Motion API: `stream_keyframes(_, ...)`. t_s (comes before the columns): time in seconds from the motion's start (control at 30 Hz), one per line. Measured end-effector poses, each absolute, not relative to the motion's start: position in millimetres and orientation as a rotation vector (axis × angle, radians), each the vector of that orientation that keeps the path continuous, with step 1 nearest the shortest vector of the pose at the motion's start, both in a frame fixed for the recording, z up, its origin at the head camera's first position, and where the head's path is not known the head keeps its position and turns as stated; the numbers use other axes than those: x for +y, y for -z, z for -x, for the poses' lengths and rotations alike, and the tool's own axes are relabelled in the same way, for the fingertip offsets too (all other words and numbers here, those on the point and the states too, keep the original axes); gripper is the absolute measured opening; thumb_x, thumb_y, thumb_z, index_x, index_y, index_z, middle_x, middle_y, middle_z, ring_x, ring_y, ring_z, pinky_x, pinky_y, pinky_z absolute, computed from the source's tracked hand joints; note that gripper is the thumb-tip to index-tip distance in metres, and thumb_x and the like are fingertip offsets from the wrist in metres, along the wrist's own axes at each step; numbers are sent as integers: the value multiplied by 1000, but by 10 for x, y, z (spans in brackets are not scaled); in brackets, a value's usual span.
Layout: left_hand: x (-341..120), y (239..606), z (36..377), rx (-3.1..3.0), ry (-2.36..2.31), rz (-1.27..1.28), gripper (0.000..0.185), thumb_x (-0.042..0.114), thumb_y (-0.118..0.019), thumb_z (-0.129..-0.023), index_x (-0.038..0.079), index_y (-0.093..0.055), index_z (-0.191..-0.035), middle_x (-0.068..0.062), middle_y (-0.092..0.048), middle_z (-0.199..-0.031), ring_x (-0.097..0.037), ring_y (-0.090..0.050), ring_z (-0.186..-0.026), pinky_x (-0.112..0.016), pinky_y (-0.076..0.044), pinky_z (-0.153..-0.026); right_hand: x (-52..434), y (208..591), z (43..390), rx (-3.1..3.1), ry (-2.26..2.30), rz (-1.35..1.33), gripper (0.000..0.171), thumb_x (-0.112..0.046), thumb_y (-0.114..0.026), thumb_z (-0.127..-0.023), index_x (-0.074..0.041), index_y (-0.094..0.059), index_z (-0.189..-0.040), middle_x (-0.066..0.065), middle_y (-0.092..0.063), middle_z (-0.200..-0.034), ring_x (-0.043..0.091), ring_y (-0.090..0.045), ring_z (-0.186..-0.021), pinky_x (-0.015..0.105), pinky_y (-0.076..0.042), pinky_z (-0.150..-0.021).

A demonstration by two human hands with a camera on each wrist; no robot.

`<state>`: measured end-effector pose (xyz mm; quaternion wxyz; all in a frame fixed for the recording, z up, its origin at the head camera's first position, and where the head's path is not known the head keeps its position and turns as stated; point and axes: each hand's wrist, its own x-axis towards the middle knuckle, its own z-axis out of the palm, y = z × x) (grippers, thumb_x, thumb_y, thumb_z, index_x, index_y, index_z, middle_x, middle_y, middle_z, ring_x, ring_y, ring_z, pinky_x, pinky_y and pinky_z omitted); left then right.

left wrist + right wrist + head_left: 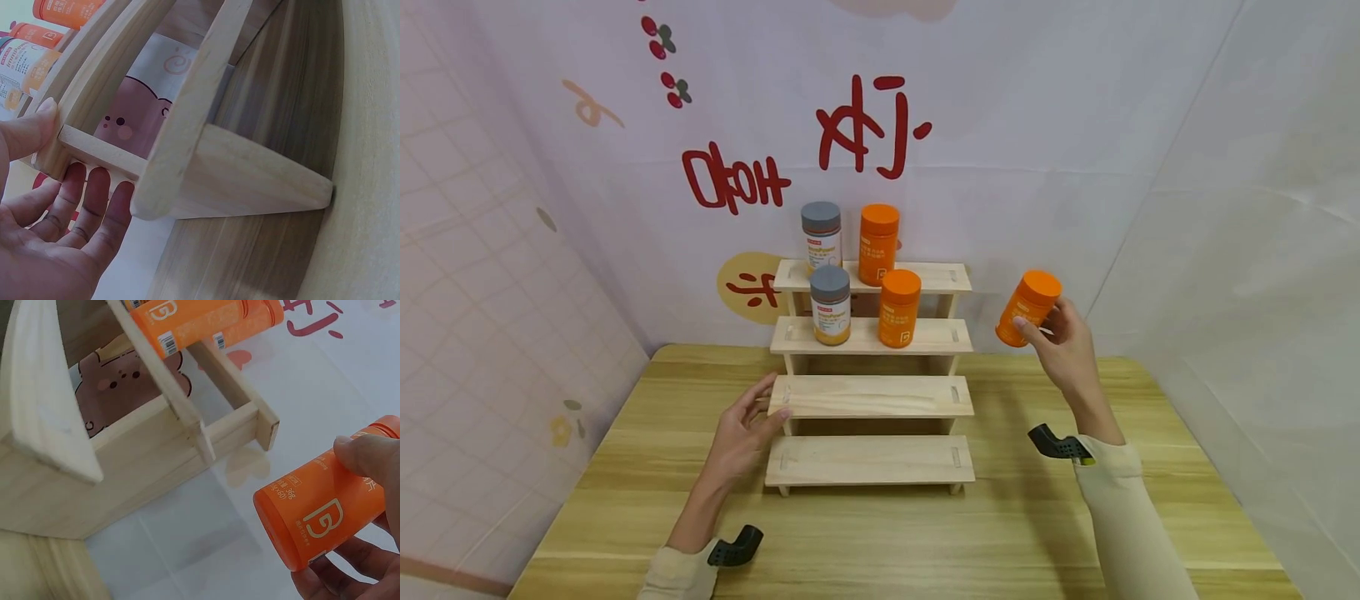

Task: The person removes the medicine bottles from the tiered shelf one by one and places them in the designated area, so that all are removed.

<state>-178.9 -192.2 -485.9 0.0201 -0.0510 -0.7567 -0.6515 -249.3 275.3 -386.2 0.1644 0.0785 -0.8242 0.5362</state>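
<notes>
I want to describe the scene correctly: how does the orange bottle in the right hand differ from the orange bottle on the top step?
The held bottle is tilted; the top-step bottle stands upright. The held bottle is in the air, gripped by the right hand, right of the rack; the top-step bottle rests untouched beside a grey-capped bottle. Both are orange with orange caps.

1. A light wooden table (625, 467) with a striped grain fills the lower part of the head view, set into a corner of pale walls.
2. A stepped wooden rack (871, 396) with four tiers stands on the table, toward its far edge.
3. The two lower tiers carry nothing.
4. On the second tier from the top stand a grey-lidded bottle (831, 305) and, just to its right, an orange bottle (899, 307).
5. On the top tier stand another grey-lidded bottle (821, 236) and a second orange bottle (878, 244), side by side, both upright.
</notes>
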Motion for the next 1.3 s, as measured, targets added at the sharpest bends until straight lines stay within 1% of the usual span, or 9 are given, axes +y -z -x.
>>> stream_keyframes(0.23,-1924,4863,1799,-2353,2007,159,69,20,-71,-99,15,-39,-159,-18,-50,-144,-6,-59,-114,-17,-54,-84,2842,4049,2471,-2349,-1552,-190,61,-27,-70,-99,-18,-44,-154,20,-58,-145,3,-59,-115,12,-48,-96)
stream_keyframes(0.5,-1913,4839,1796,-2336,2031,169,70,18,-71,-99,14,-37,-159,-18,-48,-144,-3,-59,-112,-17,-55,-84,2914,4266,2461,-2392,-1546,-98,62,-30,-72,-98,-19,-45,-153,17,-58,-145,3,-58,-115,12,-47,-98)
stream_keyframes(0.63,-1911,4837,1788,-2341,2031,159,69,19,-71,-99,14,-38,-159,-18,-49,-143,-3,-59,-111,-17,-55,-83,2938,4395,2464,-2426,-1531,-70,64,-32,-72,-97,-18,-45,-153,16,-58,-145,5,-58,-116,17,-48,-101)
stream_keyframes(0.8,-1909,4849,1778,-2344,2032,147,69,18,-72,-98,14,-38,-159,-17,-49,-143,-2,-59,-111,-16,-54,-82,2946,4519,2465,-2442,-1518,-70,65,-31,-72,-98,-14,-44,-154,18,-59,-144,8,-58,-116,31,-51,-106)
stream_keyframes(0.87,-1906,4851,1774,-2342,2032,146,69,18,-71,-98,13,-38,-159,-16,-49,-142,-3,-59,-111,-16,-54,-82,2939,4547,2456,-2454,-1510,-58,64,-31,-72,-98,-14,-44,-153,17,-60,-143,7,-57,-115,33,-51,-107)
stream_keyframes(1.0,-1896,4845,1771,-2344,2027,140,69,18,-71,-99,12,-38,-159,-16,-49,-142,-5,-58,-112,-16,-54,-82,2896,4529,2400,-2475,-1501,-24,62,-27,-72,-98,-9,-45,-152,20,-61,-141,6,-57,-112,26,-51,-103)
stream_keyframes(1.1,-1890,4829,1769,-2346,2037,129,68,18,-71,-99,14,-38,-159,-16,-48,-143,-5,-58,-113,-16,-54,-82,2880,4528,2365,-2481,-1506,-5,61,-23,-72,-98,-6,-45,-151,23,-61,-140,11,-58,-113,18,-49,-98)
stream_keyframes(1.2,-1890,4817,1764,-2346,2045,122,68,19,-71,-99,15,-39,-159,-16,-49,-144,-6,-58,-114,-15,-54,-83,2917,4615,2376,-2482,-1513,11,62,-24,-72,-98,-8,-45,-152,21,-61,-141,16,-58,-116,17,-48,-97)
stream_keyframes(1.3,-1889,4808,1759,-2350,2044,126,68,19,-71,-99,15,-38,-159,-16,-48,-145,-7,-57,-115,-15,-53,-83,2989,4756,2424,-2483,-1514,26,64,-29,-72,-98,-13,-45,-153,18,-61,-142,19,-58,-120,24,-50,-102)
